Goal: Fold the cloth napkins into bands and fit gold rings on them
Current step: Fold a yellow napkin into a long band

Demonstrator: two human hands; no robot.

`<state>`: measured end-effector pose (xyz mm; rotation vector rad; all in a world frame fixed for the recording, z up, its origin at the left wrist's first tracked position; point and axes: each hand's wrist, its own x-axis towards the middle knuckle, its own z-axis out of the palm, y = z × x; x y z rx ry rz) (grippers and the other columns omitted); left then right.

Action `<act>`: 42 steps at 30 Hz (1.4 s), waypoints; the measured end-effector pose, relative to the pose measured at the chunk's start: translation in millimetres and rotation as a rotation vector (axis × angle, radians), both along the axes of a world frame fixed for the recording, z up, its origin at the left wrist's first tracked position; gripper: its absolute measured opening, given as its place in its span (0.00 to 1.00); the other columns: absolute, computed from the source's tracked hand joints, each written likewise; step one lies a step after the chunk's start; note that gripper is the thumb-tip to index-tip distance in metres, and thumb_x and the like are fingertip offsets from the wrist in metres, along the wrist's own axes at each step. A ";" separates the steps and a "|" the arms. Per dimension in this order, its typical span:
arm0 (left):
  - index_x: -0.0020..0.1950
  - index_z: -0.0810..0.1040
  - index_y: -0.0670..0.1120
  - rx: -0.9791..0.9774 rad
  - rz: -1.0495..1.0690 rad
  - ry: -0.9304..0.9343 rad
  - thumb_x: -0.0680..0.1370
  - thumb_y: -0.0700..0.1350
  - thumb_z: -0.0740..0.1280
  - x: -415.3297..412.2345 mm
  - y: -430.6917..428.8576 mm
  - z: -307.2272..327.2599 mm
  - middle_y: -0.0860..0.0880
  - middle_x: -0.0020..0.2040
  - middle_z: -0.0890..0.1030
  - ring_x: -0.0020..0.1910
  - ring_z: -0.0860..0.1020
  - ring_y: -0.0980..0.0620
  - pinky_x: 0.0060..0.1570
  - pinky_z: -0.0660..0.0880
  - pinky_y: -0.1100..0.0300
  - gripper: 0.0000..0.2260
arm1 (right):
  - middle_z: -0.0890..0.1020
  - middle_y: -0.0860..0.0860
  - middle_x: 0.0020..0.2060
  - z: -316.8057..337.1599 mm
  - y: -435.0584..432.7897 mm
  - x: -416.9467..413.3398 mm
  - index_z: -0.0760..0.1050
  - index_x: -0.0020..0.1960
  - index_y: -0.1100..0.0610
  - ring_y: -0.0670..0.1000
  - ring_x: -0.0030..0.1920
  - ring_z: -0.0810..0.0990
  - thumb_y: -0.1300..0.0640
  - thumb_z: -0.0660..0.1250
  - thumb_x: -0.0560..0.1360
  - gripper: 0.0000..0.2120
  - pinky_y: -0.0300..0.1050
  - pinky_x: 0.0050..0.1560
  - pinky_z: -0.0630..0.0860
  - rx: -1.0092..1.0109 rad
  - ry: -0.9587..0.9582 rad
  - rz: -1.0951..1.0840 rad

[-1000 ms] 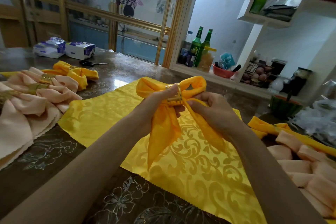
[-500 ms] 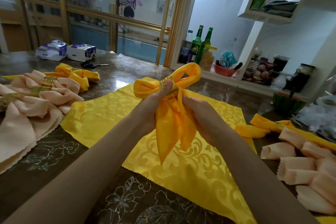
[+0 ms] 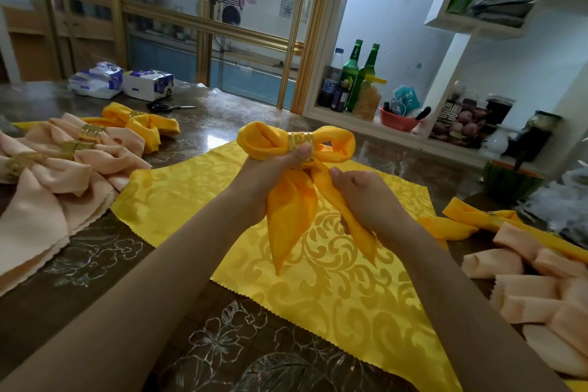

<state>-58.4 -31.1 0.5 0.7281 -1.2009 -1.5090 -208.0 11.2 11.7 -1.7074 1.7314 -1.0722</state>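
Observation:
A yellow napkin bow (image 3: 291, 210) is held up above the table, with a gold ring (image 3: 300, 142) around its middle and two loops spread left and right. My left hand (image 3: 270, 178) grips the bow just below the ring, thumb against the ring. My right hand (image 3: 369, 204) holds the right tail of the bow, fingers curled round it. The left tail hangs free. Under both hands a flat yellow patterned napkin (image 3: 334, 280) lies spread on the table.
Finished peach napkins with gold rings (image 3: 76, 149) and a yellow ringed bow (image 3: 140, 124) lie at the left. Folded peach bands (image 3: 534, 289) and a yellow band (image 3: 471, 216) lie at the right. Scissors (image 3: 168, 107) and tissue packs (image 3: 121, 83) sit far back; shelves stand behind.
The bow has turned level, so the ring faces me and both loops spread sideways. My right hand slid down the right tail and pulled it away from the left tail.

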 end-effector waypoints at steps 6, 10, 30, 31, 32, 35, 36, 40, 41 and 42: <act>0.51 0.77 0.50 -0.028 0.002 -0.060 0.74 0.47 0.69 1.0 -0.6 -1.7 0.46 0.48 0.82 0.48 0.81 0.47 0.47 0.78 0.51 0.07 | 0.81 0.58 0.37 4.7 0.3 -2.9 0.79 0.40 0.60 0.58 0.41 0.80 0.48 0.66 0.75 0.15 0.57 0.45 0.77 -0.142 0.221 -0.058; 0.51 0.77 0.50 -0.020 -0.057 -0.088 0.75 0.49 0.68 4.4 -1.2 2.5 0.47 0.47 0.82 0.45 0.82 0.49 0.40 0.79 0.54 0.07 | 0.82 0.58 0.43 25.0 9.6 -7.7 0.78 0.51 0.59 0.56 0.42 0.82 0.53 0.70 0.73 0.11 0.54 0.47 0.80 0.229 -0.286 -0.034; 0.50 0.77 0.54 -0.026 -0.175 -0.032 0.79 0.55 0.57 -11.5 18.0 3.6 0.53 0.46 0.82 0.47 0.81 0.55 0.43 0.78 0.59 0.10 | 0.81 0.47 0.51 5.3 14.7 29.1 0.72 0.55 0.46 0.45 0.51 0.80 0.55 0.63 0.78 0.07 0.36 0.46 0.78 0.119 -0.200 0.294; 0.51 0.75 0.56 -0.059 -0.181 -0.050 0.79 0.55 0.56 -11.5 17.8 3.0 0.54 0.49 0.81 0.49 0.79 0.55 0.46 0.77 0.60 0.10 | 0.82 0.49 0.49 5.2 15.1 28.9 0.74 0.51 0.46 0.47 0.49 0.81 0.59 0.63 0.78 0.08 0.39 0.46 0.79 0.089 -0.244 0.275; 0.51 0.74 0.58 -0.096 -0.176 -0.070 0.79 0.56 0.55 -11.8 18.2 2.6 0.55 0.50 0.79 0.51 0.78 0.56 0.49 0.76 0.59 0.09 | 0.82 0.51 0.48 3.8 15.9 30.8 0.74 0.49 0.46 0.49 0.48 0.81 0.63 0.63 0.77 0.11 0.42 0.45 0.79 0.075 -0.301 0.256; 0.51 0.74 0.59 -0.210 -0.136 -0.172 0.77 0.57 0.56 -16.6 19.5 -2.7 0.56 0.52 0.79 0.54 0.77 0.58 0.58 0.74 0.59 0.08 | 0.81 0.54 0.47 -6.3 14.5 42.9 0.75 0.52 0.52 0.50 0.48 0.80 0.68 0.57 0.77 0.14 0.43 0.44 0.79 0.004 -0.363 0.146; 0.49 0.75 0.58 -0.241 -0.121 -0.193 0.78 0.55 0.57 -18.8 21.2 -4.5 0.56 0.50 0.79 0.51 0.78 0.60 0.56 0.74 0.62 0.08 | 0.81 0.54 0.47 -10.7 12.1 44.8 0.75 0.53 0.53 0.51 0.48 0.80 0.67 0.55 0.78 0.14 0.43 0.45 0.78 -0.010 -0.385 0.097; 0.49 0.75 0.58 -0.309 -0.076 -0.157 0.80 0.49 0.56 -24.8 23.1 -8.4 0.59 0.47 0.79 0.45 0.78 0.69 0.45 0.73 0.75 0.08 | 0.79 0.58 0.38 -16.7 7.6 40.1 0.74 0.44 0.60 0.51 0.38 0.77 0.64 0.55 0.78 0.10 0.43 0.37 0.73 -0.021 -0.175 -0.025; 0.49 0.74 0.59 -0.299 -0.065 -0.142 0.81 0.50 0.56 -24.4 22.2 -9.2 0.60 0.48 0.78 0.46 0.77 0.68 0.46 0.73 0.73 0.08 | 0.76 0.55 0.34 -16.2 7.3 37.2 0.71 0.39 0.58 0.50 0.35 0.73 0.64 0.55 0.78 0.11 0.42 0.33 0.68 -0.035 -0.014 -0.055; 0.50 0.73 0.60 -0.279 -0.070 -0.124 0.81 0.50 0.55 -24.3 22.3 -8.9 0.60 0.48 0.78 0.48 0.77 0.67 0.48 0.73 0.69 0.08 | 0.73 0.52 0.33 -16.1 6.9 34.1 0.67 0.36 0.56 0.50 0.33 0.71 0.63 0.54 0.78 0.13 0.42 0.31 0.64 -0.058 0.127 -0.098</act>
